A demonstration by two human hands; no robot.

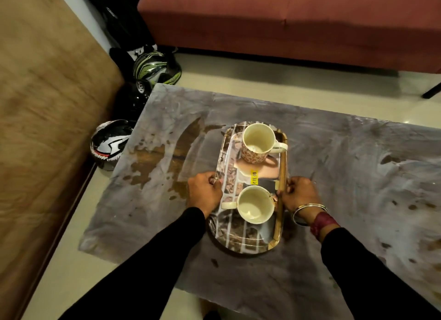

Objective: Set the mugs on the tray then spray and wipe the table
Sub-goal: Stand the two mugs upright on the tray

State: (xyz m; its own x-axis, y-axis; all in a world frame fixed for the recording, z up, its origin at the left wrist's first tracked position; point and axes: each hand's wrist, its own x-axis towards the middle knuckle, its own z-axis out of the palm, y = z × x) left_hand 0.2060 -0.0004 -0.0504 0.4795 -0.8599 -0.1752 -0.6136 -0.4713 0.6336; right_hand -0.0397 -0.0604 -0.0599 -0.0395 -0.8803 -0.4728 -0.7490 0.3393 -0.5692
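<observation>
Low and rectangular, the desk (322,152) has a grey, smeared top with brown wet patches showing left of the tray. I take the tray (282,176) as my landmark: an oblong printed tray with a gold rim, lying flat near the middle of the desk, long axis running away from me. A yellow price sticker (254,178) sits at its centre.

Two mugs stand upright on the tray, both empty as far as I can see. The patterned mug (256,143) is at the tray's far end, handle pointing right and overhanging the rim. The plain cream mug (255,205) is at the near end, handle pointing left.

My left hand (206,192) has its fingers closed on the tray's left rim; my right hand (301,193) has its fingers closed on the right rim, directly opposite. The right wrist carries a metal bangle (307,211).

Left of the tray, beyond the desk edge, helmets (109,144) lie on the floor beside a brown bed (43,105). Beyond the tray's far end stands a red sofa (286,21).
</observation>
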